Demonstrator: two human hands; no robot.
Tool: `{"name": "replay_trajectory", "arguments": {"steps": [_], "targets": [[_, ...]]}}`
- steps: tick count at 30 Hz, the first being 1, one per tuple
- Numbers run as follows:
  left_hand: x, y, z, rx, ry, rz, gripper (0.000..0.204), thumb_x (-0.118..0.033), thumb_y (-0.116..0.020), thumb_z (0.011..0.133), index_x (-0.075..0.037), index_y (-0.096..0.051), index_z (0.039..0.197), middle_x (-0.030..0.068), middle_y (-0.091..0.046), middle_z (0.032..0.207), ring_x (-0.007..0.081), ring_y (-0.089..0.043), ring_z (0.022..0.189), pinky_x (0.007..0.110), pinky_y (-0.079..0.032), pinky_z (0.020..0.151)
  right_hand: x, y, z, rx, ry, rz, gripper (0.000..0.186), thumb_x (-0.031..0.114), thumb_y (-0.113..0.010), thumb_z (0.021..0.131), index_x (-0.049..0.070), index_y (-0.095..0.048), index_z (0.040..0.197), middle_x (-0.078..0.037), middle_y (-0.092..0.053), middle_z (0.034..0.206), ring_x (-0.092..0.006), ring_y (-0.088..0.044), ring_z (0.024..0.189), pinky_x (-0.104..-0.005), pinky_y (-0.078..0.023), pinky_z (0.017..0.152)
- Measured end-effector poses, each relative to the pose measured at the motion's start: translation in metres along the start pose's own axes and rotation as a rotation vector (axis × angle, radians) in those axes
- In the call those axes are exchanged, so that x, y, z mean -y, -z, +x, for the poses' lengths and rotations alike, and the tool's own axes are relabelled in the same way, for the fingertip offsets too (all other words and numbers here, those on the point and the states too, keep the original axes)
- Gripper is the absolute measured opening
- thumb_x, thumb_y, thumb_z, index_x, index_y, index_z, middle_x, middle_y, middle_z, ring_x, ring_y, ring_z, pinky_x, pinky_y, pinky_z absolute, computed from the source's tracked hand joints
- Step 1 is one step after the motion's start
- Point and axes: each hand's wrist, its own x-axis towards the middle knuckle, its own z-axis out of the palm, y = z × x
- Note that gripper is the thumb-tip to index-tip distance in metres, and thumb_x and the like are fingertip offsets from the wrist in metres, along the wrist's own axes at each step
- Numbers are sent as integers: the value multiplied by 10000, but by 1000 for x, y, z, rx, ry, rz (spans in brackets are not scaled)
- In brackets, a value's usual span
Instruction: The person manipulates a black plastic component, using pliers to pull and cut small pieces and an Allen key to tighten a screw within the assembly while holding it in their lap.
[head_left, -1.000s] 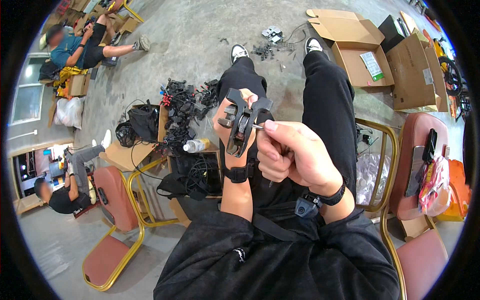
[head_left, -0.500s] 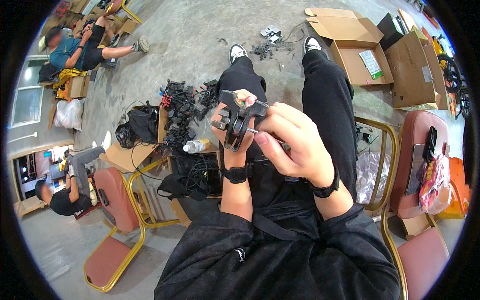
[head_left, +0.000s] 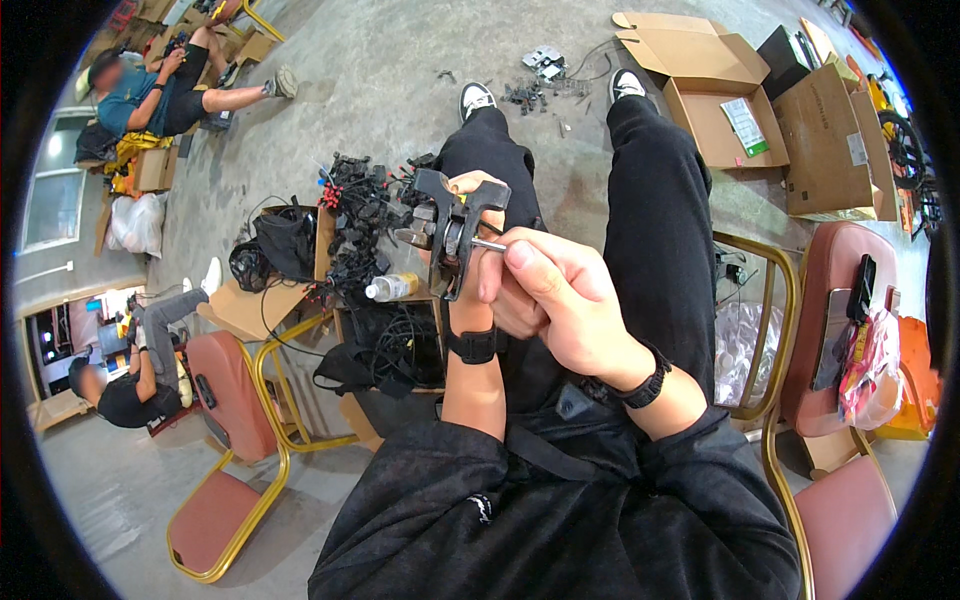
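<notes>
In front of my lap, my left hand [head_left: 466, 183] is wrapped round a black clamp-like part [head_left: 437, 210] with two forked jaws and a metal knob on its left side. Much of that hand is hidden behind the part. From the right, my right hand [head_left: 565, 285] pinches a thin metal rod [head_left: 488, 245] between thumb and fingers. The rod's left end reaches the middle of the clamp-like part; whether it sits inside a hole I cannot tell.
Tangled black cables and small parts [head_left: 365, 220] lie left of my legs, near a plastic bottle [head_left: 392, 287]. Padded chairs [head_left: 235, 385] flank me. An open cardboard box [head_left: 715, 125] stands ahead right. Two other people sit at the left.
The clamp-like part has tilted and shifted slightly left, showing more of the metal rod. My right hand has moved a little down and left, its fingers now underneath.
</notes>
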Motion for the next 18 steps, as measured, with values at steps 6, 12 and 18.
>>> {"name": "replay_trajectory", "arguments": {"steps": [6, 12, 18], "targets": [[6, -7, 2, -114, -16, -151, 166, -176, -520, 922, -20, -555, 878, 81, -599, 853, 149, -566, 806, 284, -459, 743, 19, -12, -7, 99, -246, 634, 296, 294, -369, 998, 81, -446, 808, 74, -227, 509, -50, -188, 408, -232, -183, 399], [14, -15, 11, -145, -25, -264, 166, -177, -528, 920, -21, -558, 874, 78, -600, 848, 147, -567, 803, 283, -457, 743, 31, -13, -12, 25, -393, 940, 297, 305, -343, 1002, 111, -417, 789, 79, -194, 498, -56, -157, 400, -238, -170, 383], [-2, -6, 4, -78, 15, -160, 166, -179, -536, 917, -22, -562, 870, 74, -601, 843, 144, -567, 800, 282, -455, 744, 19, -18, -8, -13, -276, 442, 310, 295, -346, 999, 96, -401, 769, 67, -218, 488, -53, -173, 393, -239, -155, 394]]}}
